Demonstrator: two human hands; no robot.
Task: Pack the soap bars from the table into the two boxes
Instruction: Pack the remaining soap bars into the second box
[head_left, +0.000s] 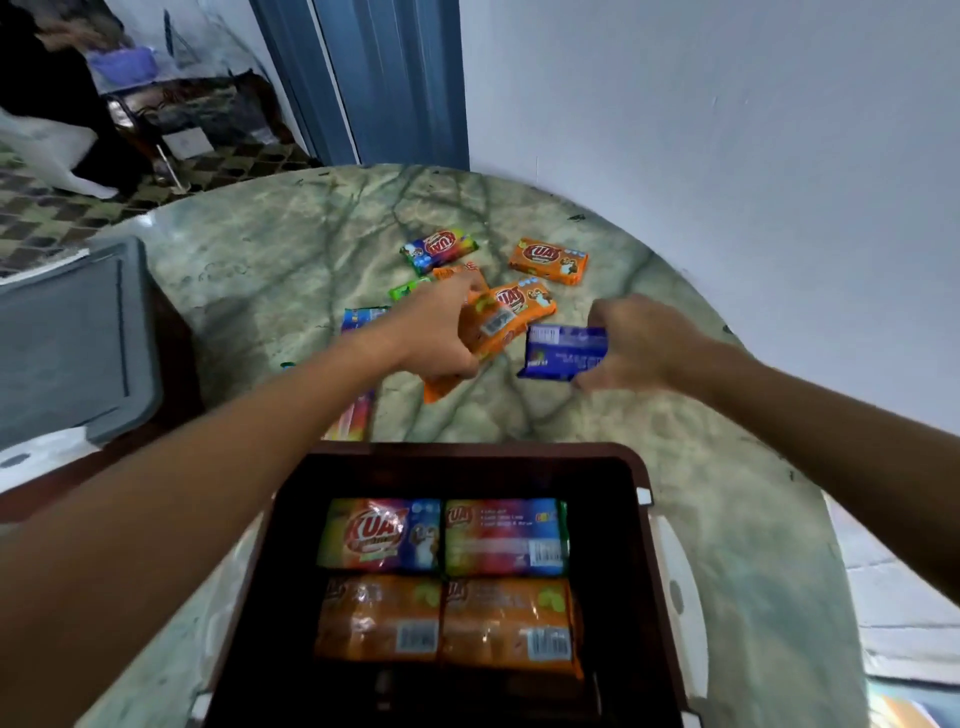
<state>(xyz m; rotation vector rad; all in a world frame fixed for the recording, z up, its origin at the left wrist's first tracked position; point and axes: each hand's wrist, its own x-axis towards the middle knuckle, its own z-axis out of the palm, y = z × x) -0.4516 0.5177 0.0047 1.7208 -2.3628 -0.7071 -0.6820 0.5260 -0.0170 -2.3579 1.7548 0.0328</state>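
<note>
- Centre frame, left hand (441, 338) grips an orange soap bar (498, 325), lifted off the table (249, 291); looks like a pick for packing.
- Right of centre, right hand (634, 345) pinches a blue soap bar (563, 351) by its end, blurred.
- Bottom centre, dark box (639, 525) sits open just below both hands; four bars (441, 577) lie flat inside in a two-by-two grid, likely to fit tightly.
- Upper centre, loose bars (548, 260) lie scattered, some overlapping, more half hidden under the left arm.
- Far left, grey lid or bin (72, 338); second box, cannot tell.
- Bare table either side of the box; its tall front rim needs clearing; wall close on the right.
</note>
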